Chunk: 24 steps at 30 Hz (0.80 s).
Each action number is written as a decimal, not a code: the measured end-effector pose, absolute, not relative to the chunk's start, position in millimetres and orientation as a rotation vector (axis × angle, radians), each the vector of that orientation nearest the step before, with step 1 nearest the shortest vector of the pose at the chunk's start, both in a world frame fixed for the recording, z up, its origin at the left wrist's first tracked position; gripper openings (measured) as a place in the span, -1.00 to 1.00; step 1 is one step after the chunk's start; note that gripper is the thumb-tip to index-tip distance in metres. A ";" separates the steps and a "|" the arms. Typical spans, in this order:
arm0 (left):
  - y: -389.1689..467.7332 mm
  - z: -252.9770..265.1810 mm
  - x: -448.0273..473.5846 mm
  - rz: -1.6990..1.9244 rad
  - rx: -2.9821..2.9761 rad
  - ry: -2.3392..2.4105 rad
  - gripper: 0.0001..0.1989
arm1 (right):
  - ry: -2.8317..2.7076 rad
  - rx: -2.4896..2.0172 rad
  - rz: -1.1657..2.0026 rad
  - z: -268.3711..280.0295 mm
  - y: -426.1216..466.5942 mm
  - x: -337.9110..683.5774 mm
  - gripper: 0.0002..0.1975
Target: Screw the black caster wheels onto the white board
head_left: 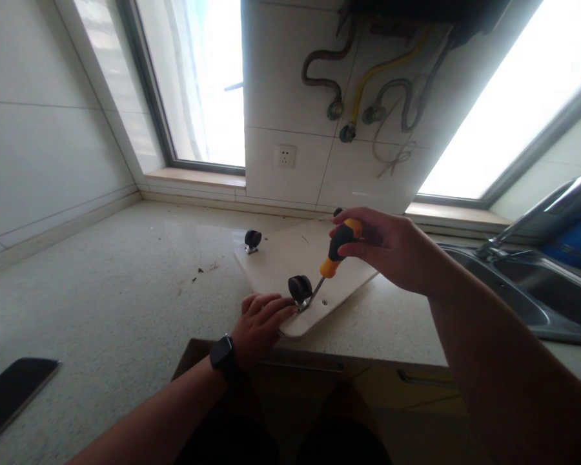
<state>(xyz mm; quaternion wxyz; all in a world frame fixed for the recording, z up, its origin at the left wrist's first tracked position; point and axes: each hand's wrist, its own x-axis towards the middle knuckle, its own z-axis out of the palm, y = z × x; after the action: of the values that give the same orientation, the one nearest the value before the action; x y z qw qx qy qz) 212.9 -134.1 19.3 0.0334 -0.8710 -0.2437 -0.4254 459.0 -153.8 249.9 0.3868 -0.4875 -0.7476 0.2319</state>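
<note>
My right hand (pixel 385 248) grips a yellow-and-black screwdriver (pixel 339 247) by its handle, which leans with the shaft pointing down and left. Its tip meets the metal base of a black caster wheel (pixel 300 289) near the front corner of a white board (pixel 290 258). My left hand (pixel 264 321), wearing a dark watch, holds that corner, its fingertips against the caster's base and its thumb hidden. A second black caster (pixel 252 239) stands at the board's far left corner. A small screw or hole (pixel 324 302) shows right of the screwdriver tip.
The board lies on a speckled worktop (pixel 126 290). A dark flat phone or tablet (pixel 17 394) lies at the left. To the right is a metal sink (pixel 494 290) with a tap (pixel 537 219). Hoses (pixel 368 81) and a socket (pixel 285 156) are on the wall behind.
</note>
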 end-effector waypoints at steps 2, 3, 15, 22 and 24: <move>-133.8 18.9 213.2 -1.317 -2.672 -0.745 -0.51 | -1.835 -1.293 0.472 245.3 -152.2 455.3 -0.58; -133.7 19.0 213.3 -1.323 -2.664 -0.741 -0.51 | -1.811 -1.311 0.408 243.0 -151.7 453.3 -0.57; -134.5 23.2 214.0 -1.350 -2.647 -0.713 -0.60 | -1.638 -1.518 -0.009 239.4 -159.9 429.6 -0.56; -134.3 19.9 214.0 -1.344 -2.658 -0.730 -0.56 | -1.601 -1.497 -0.114 233.6 -158.3 428.2 -0.58; -134.1 19.4 213.9 -1.342 -2.657 -0.734 -0.57 | -1.616 -1.472 -0.092 232.1 -157.2 428.9 -0.58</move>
<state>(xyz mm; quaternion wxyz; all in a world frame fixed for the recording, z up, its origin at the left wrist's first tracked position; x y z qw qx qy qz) 213.9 -134.1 19.4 0.0376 -0.8660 -0.2393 -0.4374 428.9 -157.2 232.1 0.4592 -0.5977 -0.6561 -0.0375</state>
